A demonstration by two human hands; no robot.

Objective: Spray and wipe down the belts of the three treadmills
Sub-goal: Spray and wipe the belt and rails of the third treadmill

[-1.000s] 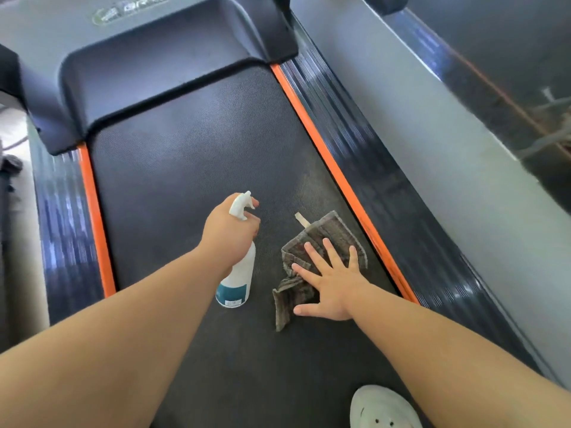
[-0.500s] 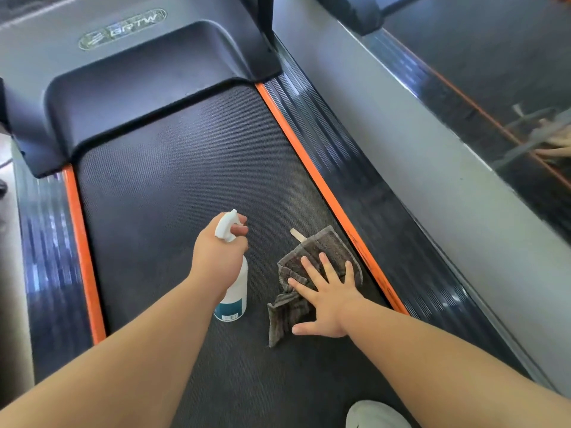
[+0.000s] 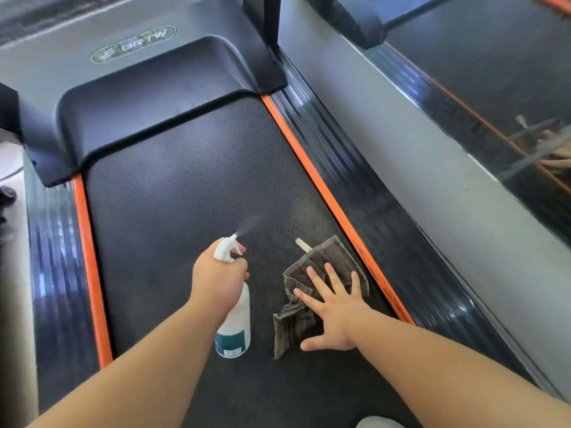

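- Two bare hands work on a black treadmill belt (image 3: 185,196), which runs from the bottom edge up the middle of the view.
- A white spray bottle (image 3: 235,330) sits near upright just left of centre. Whether its base touches the belt cannot be told.
- The left hand (image 3: 217,281) is wrapped round the bottle's neck from behind, with a fingertip curled over the trigger. A thin mist (image 3: 251,224) leaves the nozzle, heading up and to the right.
- A crumpled brown cloth (image 3: 329,264) lies on the belt just right of the bottle and apart from it. A pale tag (image 3: 302,244) pokes out at its far edge.
- The right hand (image 3: 336,316) lies flat on the cloth with its fingers straight and spread. Its thumb stretches out beside the cloth's near end.
- Orange strips (image 3: 89,273) border the belt on both sides, and the cloth's far corner lies close to the right one. Outside each strip runs a dark, glossy ribbed rail (image 3: 355,168).
- A dark cover (image 3: 154,97) closes the belt's far end. The logo (image 3: 133,44) beyond it is too blurred to read with certainty.
- The bottle's neck is hidden behind the left hand, and the cloth's middle is hidden under the right palm. The arms and the frame cut off the belt's near end.
- A second treadmill (image 3: 494,57) shows at upper right, cut off by the frame. A blurred reflection in its glossy side cannot be made out.
- A pale rounded shape (image 3: 378,423) at the bottom edge is mostly cut off.
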